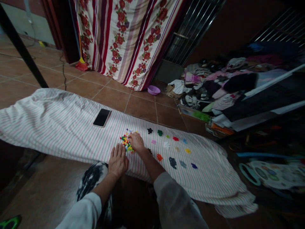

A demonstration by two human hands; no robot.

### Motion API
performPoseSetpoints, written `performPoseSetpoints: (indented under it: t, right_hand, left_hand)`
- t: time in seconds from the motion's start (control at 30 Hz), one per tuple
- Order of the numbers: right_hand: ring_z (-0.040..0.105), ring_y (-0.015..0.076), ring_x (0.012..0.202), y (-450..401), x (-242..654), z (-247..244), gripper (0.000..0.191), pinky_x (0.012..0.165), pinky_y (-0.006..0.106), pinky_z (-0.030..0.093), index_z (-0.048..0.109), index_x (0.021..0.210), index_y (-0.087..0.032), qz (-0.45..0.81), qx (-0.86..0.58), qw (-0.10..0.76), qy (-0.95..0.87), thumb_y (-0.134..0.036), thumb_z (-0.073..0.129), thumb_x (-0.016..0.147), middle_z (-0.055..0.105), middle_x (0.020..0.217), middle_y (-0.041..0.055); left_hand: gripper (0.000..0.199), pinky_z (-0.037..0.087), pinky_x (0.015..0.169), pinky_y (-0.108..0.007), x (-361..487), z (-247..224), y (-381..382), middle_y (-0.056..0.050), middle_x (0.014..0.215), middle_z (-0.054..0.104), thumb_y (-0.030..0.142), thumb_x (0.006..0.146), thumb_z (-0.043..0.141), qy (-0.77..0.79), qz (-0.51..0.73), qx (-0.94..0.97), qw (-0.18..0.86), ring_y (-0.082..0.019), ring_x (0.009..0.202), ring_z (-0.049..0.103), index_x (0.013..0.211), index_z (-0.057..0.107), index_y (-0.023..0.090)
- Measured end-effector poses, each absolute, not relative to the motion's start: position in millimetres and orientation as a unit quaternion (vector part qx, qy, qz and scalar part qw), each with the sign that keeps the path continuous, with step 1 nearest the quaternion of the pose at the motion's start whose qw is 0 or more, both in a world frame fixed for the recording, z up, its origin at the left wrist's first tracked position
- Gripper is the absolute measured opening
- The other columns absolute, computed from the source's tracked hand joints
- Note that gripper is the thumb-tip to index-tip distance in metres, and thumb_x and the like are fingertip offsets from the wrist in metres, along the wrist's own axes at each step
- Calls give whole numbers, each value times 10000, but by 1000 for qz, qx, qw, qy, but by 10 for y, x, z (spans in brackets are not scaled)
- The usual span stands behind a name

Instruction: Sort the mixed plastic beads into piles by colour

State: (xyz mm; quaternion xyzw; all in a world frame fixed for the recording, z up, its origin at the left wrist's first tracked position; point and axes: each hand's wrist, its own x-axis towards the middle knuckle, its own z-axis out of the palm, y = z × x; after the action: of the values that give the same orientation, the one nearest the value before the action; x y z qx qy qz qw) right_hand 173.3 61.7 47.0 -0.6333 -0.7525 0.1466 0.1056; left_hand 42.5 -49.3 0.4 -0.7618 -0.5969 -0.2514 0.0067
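A mixed heap of tiny coloured pieces [125,139], too small to name, lies on a striped cloth [71,133]. Over the heap's right side, my right hand [136,142] has its fingers curled and pinched; whatever is between them is hidden. My left hand [118,161] lies flat on the cloth at the heap's near edge, fingers stretched out. To the right sit small single-colour groups, among them black [149,130], dark green [159,132], red [175,138], white [166,144], orange [159,157], dark grey [172,163] and blue [194,166]. My right forearm partly covers a brown group.
A phone [102,117] lies on the cloth left of the heap. Beyond are a floral curtain [128,41], a purple basin [153,90] and a broom [81,64] on the tiled floor. Piled clothes [219,82] fill the right side.
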Motion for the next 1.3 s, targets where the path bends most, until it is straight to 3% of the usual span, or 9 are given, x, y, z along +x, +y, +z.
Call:
performPoseSetpoints:
  t: [0.33,0.5,0.67,1.07,1.3]
  right_hand:
    - [636,163,929,605,1824,355,258,883,281,467,713,961,-215,227,-639,281,-679,-140,503,832,714,993,43]
    - [661,149,716,608,1854,331,185,705,272,514,687,920,-196,410,-637,400,-516,-244,567,788,718,797,14]
    - [648,133,661,558,1885,337,257,583,229,472,662,860,-169,538,-578,493,-367,-335,715,671,723,796,43]
    - [608,115,638,275,2076,321,369,620,241,458,687,804,-170,558,-551,541,-304,-348,821,510,699,730,19]
    - [538,103,561,94,2229,269,280,549,232,405,687,793,-191,482,-584,546,-359,-363,731,576,638,630,-27]
  left_hand:
    - [533,305,1132,-472,427,-22,-494,-148,1428,492,281,845,433,-595,-263,-760,18,-296,1384,385,1340,521,105]
    - [520,316,1125,-469,420,10,-497,-152,1432,487,271,847,421,-597,-251,-762,24,-303,1378,392,1320,537,92]
    - [521,320,1121,-468,415,-3,-493,-161,1420,498,254,848,407,-590,-248,-767,42,-308,1371,400,1319,532,69]
    - [531,338,1096,-472,389,-13,-490,-190,1401,507,273,846,401,-576,-239,-778,74,-315,1346,434,1306,541,49]
    - [539,321,1109,-483,389,12,-496,-194,1419,484,275,853,376,-579,-218,-783,69,-320,1347,430,1306,541,34]
